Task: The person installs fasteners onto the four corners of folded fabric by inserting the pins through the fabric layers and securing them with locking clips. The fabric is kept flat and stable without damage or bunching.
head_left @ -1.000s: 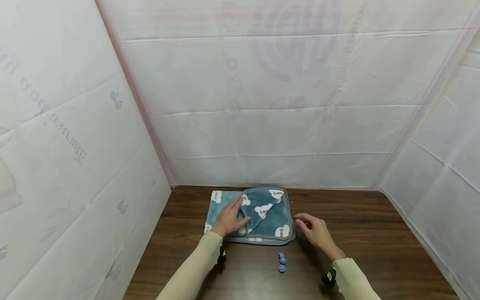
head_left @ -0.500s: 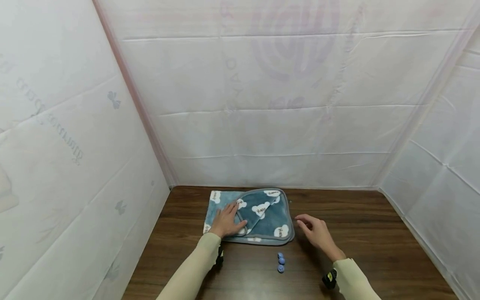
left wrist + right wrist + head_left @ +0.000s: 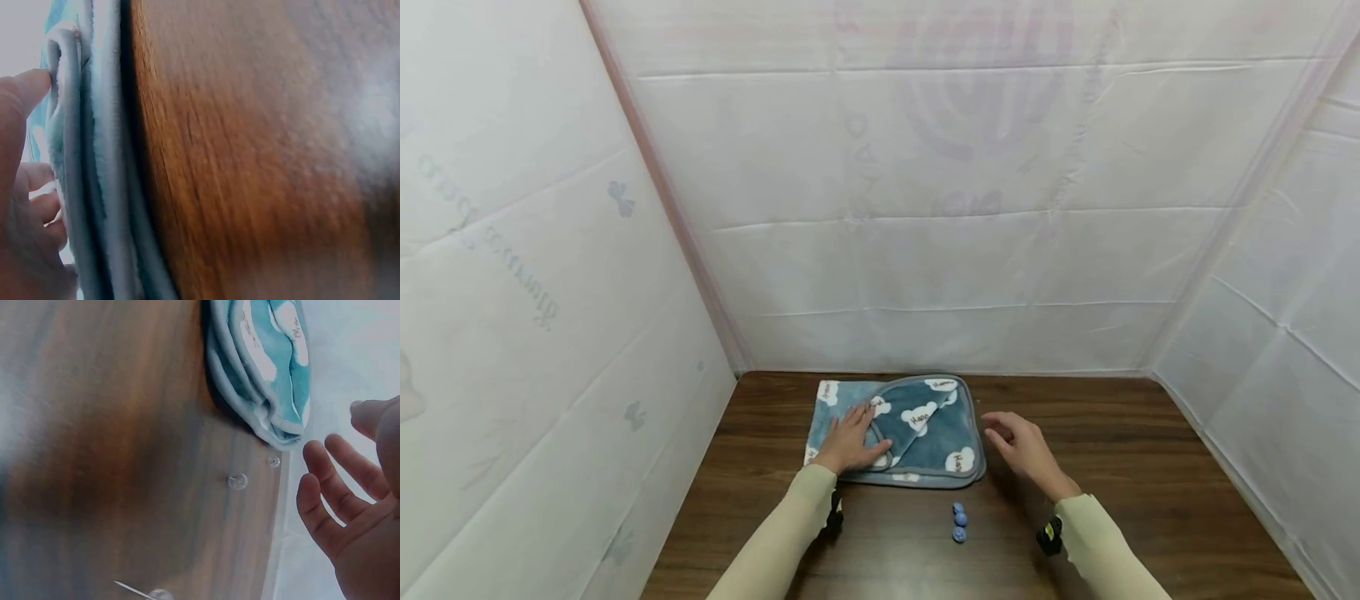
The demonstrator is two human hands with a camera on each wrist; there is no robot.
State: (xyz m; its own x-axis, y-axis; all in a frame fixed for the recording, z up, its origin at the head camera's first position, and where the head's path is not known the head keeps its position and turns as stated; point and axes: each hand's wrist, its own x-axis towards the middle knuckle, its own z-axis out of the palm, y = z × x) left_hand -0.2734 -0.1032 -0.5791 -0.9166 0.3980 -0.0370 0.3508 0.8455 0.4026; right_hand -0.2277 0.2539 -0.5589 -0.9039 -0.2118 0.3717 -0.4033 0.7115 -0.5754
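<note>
A folded teal blanket [image 3: 925, 442] with white cloud-like patches, lettering and grey binding lies at the back of the table. My left hand [image 3: 847, 442] rests palm down on its left part, fingers spread, across the edge of the top fold. In the left wrist view, the thumb [image 3: 34, 87] touches the grey-edged layers. Just off the blanket's right edge, my right hand [image 3: 1028, 454] hovers with loosely bent fingers and holds nothing. The right wrist view shows the blanket's rounded, layered corner [image 3: 281, 434] beyond those fingers, with a gap between.
Small blue round pieces [image 3: 959, 521] stand in a short row in front of the blanket. Clear-headed pins [image 3: 237, 481] lie on the wooden table [image 3: 1150, 483] to the blanket's right; one shows its metal point. White sheeting [image 3: 940, 267] walls the back and both sides.
My left hand has slid slightly left and nearer on the blanket, and the top fold has shifted a little left. The right hand has risen slightly toward the back.
</note>
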